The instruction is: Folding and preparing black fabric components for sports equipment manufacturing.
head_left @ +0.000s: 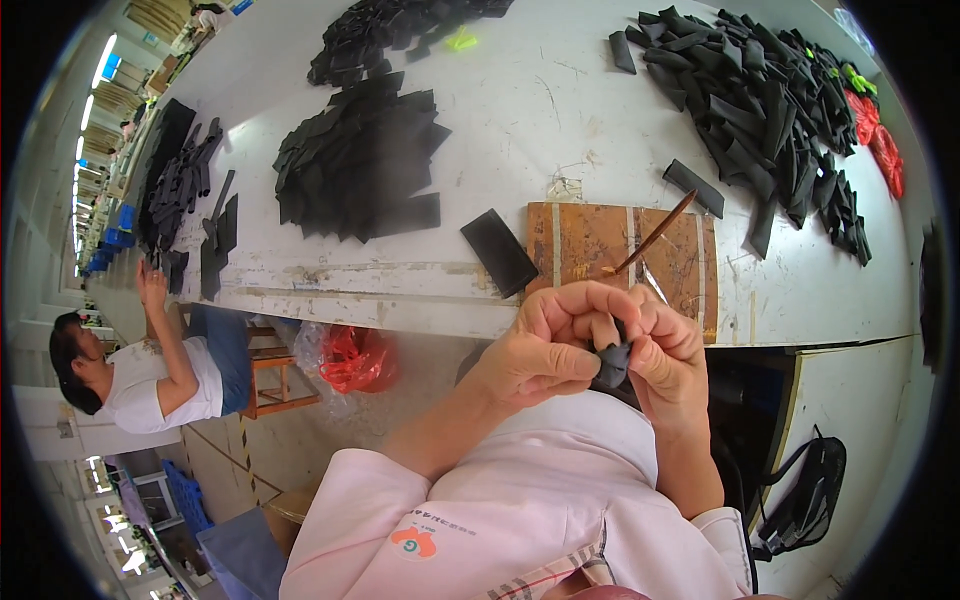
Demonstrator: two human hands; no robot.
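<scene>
Both hands meet just past the front edge of the table, close to my body. My left hand (550, 345) pinches a small dark grey piece of fabric (612, 365) between thumb and fingers. From the other side, my right hand (668, 350) grips the same piece with thumb and fingertips. Much of the fabric is hidden by the fingers. Beyond the hands lies a worn brown board (575, 235) with pale strips across it. A thin brown pointed stick (657, 235) slants over the board; whether it rests there I cannot tell. One flat black rectangular piece (499, 252) lies left of the board.
Flat black pieces form a stack (355, 165) at middle left, with another pile (375, 35) behind. Folded black pieces (745, 95) heap at the right, near red plastic (875, 140). A co-worker (165, 370) sits at the far left. A black bag (808, 495) hangs at lower right.
</scene>
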